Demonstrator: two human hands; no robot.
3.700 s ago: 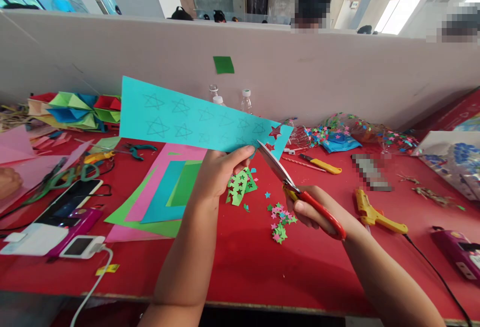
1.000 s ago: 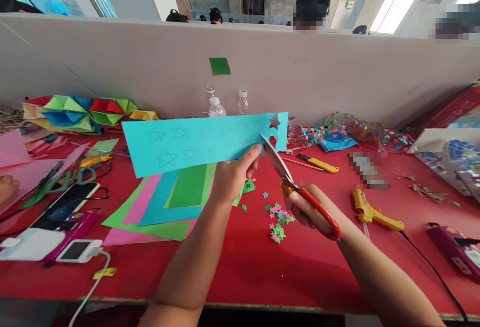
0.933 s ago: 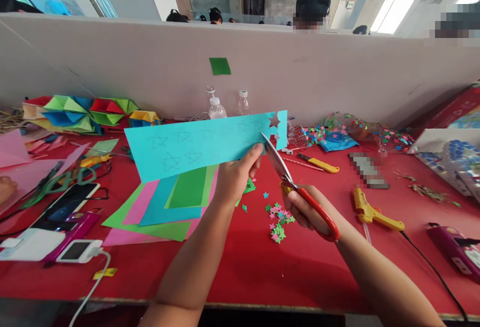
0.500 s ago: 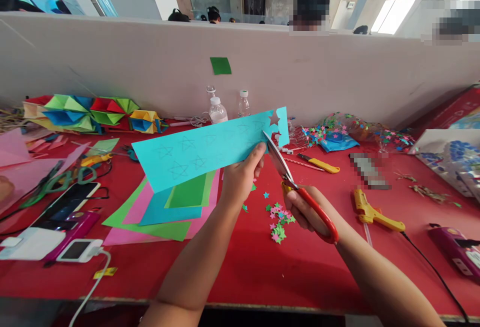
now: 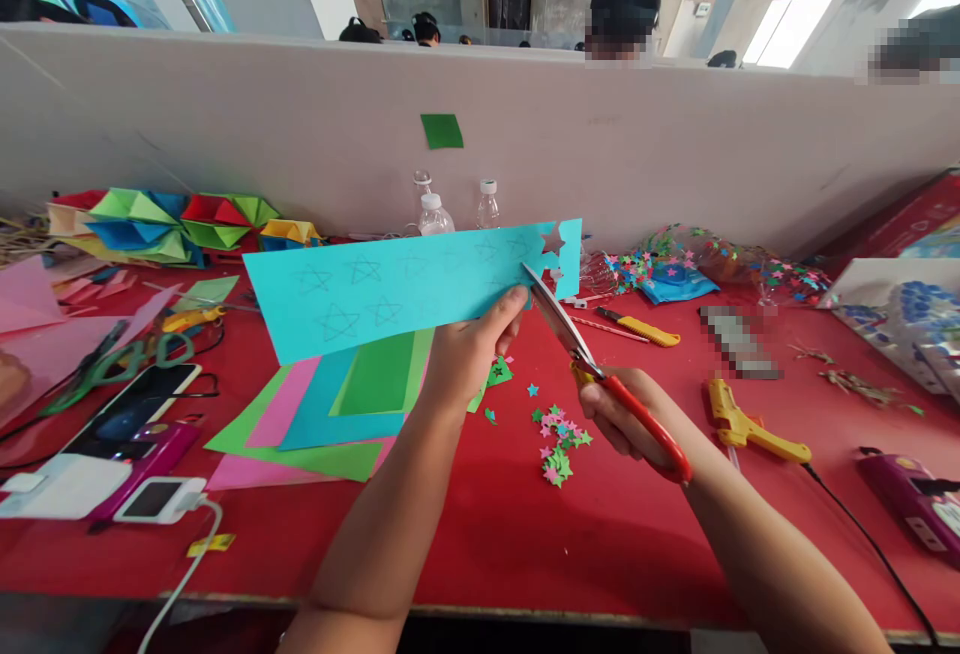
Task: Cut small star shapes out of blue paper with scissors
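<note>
A strip of blue paper (image 5: 420,279) with pencilled stars is pinched at its lower edge in my left hand (image 5: 480,339). Star-shaped holes show near its right end. My right hand (image 5: 626,414) grips red-handled scissors (image 5: 645,429), their blades pointing up and left. The blade tips overlap the paper just above my left thumb; whether they are closed through it I cannot tell. Below, several small paper stars (image 5: 557,444) in green, pink and blue lie in a loose pile on the red table (image 5: 495,524).
Sheets of coloured paper (image 5: 300,464) lie left of my forearm. Green-handled scissors (image 5: 112,369) and a phone (image 5: 124,414) are further left. On the right are a yellow craft knife (image 5: 649,331) and a corded glue gun (image 5: 750,424). Plastic bottles (image 5: 488,204) stand by the partition (image 5: 315,124).
The blue strip has turned a little, its left end rising and shifting left. My right hand and the scissors' handles have moved slightly right, while the blade tips stay at the paper.
</note>
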